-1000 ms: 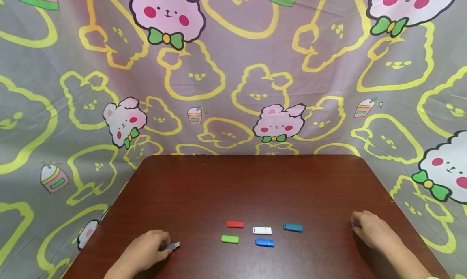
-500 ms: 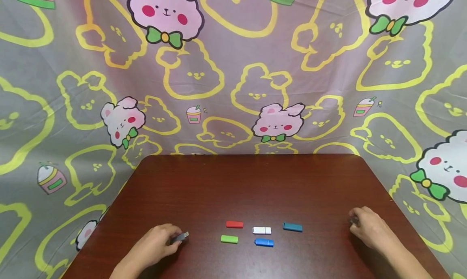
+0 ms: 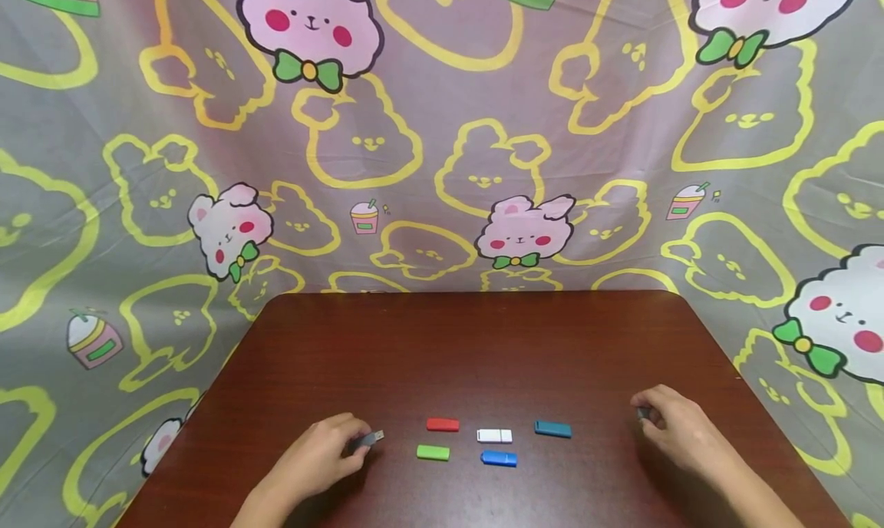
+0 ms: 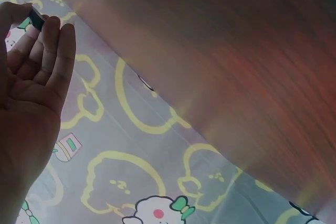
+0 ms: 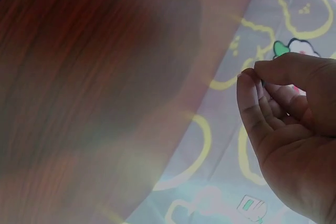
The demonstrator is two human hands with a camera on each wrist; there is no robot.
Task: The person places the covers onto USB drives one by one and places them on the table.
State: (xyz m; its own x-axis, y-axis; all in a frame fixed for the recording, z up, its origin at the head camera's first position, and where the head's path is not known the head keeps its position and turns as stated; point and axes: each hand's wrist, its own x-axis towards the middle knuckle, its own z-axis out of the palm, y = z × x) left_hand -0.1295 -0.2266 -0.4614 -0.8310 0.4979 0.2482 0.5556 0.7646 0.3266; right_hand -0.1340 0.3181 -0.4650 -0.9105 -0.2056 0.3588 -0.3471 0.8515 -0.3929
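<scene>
My left hand (image 3: 321, 457) pinches a dark grey USB stick (image 3: 369, 440) between thumb and fingers, its bare metal plug pointing right. In the left wrist view the stick's dark end (image 4: 36, 20) shows at the fingertips. On the right side, my right hand (image 3: 684, 436) pinches a small dark grey piece (image 3: 644, 413), mostly hidden by the fingers; I cannot tell whether it is a cap. Between the hands lie a red USB stick (image 3: 443, 425), a lime green one (image 3: 433, 453), a white one (image 3: 494, 436), a blue one (image 3: 499, 459) and a teal one (image 3: 552, 429).
The brown wooden table (image 3: 470, 344) has rounded far corners. A cloth (image 3: 428, 160) printed with cartoon rabbits hangs behind it and along both sides, close to the edges.
My left hand has moved right with the grey USB stick, coming near the green and red ones. My right hand has shifted left with its dark piece. The sticks on the table stay put.
</scene>
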